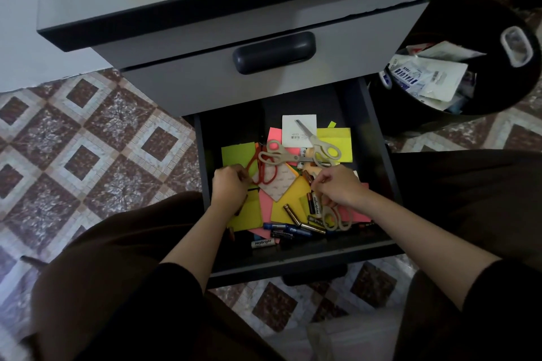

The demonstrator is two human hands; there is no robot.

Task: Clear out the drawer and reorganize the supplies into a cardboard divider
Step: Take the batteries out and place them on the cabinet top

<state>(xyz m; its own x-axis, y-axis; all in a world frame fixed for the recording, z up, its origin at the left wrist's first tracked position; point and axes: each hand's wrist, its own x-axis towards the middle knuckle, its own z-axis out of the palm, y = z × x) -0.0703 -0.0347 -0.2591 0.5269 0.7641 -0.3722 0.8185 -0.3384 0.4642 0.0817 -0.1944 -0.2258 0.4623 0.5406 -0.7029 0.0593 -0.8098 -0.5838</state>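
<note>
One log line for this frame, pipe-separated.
drawer open, uncleared | left hand curled by red scissors, grip unclear | right hand curled over batteries, grip unclear | divider not in view

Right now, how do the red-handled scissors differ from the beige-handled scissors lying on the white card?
The red-handled scissors have red loops; the beige-handled scissors have pale loops lined yellow. The red pair lies right at the left hand; the beige pair lies farther back, clear of it. The beige pair's closed blades show on the white card; the red pair's blades are hidden. Both lie on coloured paper in the open drawer.
</note>
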